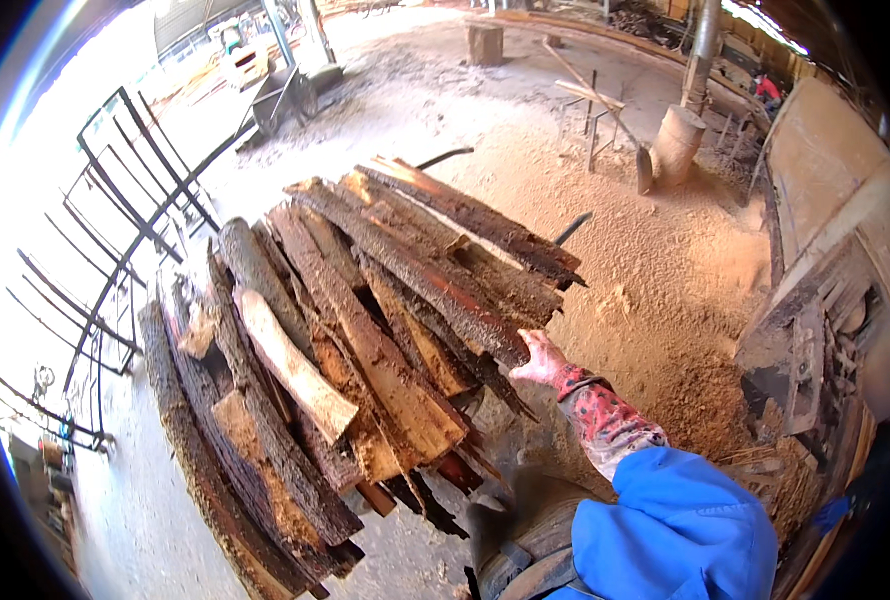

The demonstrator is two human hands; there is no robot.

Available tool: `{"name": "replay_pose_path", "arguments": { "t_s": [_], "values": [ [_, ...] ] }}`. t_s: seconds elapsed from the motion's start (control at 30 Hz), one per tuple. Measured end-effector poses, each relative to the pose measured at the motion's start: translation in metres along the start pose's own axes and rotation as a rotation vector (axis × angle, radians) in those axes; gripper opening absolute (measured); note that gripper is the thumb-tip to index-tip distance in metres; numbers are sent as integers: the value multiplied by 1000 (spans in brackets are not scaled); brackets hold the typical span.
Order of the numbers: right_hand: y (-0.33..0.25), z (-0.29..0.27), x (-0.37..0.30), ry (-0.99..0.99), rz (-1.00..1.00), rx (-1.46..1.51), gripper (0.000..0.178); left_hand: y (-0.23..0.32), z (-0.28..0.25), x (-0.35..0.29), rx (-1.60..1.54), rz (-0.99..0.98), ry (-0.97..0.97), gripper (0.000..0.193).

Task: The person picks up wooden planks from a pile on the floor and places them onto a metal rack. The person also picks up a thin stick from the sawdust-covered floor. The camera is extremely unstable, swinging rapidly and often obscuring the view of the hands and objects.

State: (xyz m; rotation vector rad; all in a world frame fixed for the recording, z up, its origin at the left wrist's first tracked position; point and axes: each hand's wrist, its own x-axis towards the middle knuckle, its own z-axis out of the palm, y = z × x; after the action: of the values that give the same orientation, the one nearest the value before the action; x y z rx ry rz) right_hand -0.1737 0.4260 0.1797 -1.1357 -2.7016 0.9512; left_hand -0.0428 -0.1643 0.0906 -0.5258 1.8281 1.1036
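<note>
A big pile of bark-covered wood slabs (365,330) fills the middle, their ends fanned toward me. Reaching in from the lower right, my right hand (540,360) is closed round the near end of one long bark-covered slab (435,285) on the pile's right side. A red patterned cuff and a blue sleeve cover that arm. Pale bare wood shows on one slab (295,365) lying on top, left of the hand. My left hand is out of view.
A black metal rack with bars (135,215) stands at the left. Sawdust (655,270) heaps on the floor to the right, with a shovel (644,170) beside a stump (678,140). Wood scraps and a large panel (820,150) line the right edge. A person in red (767,90) is far off.
</note>
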Motion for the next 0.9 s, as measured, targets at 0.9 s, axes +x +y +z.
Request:
{"name": "replay_pose_path", "arguments": {
  "t_s": [0.9],
  "values": [
    [84,100,-338,-98,277,205,45,-75,-90,160,287,512,-370,21]
  ]
}}
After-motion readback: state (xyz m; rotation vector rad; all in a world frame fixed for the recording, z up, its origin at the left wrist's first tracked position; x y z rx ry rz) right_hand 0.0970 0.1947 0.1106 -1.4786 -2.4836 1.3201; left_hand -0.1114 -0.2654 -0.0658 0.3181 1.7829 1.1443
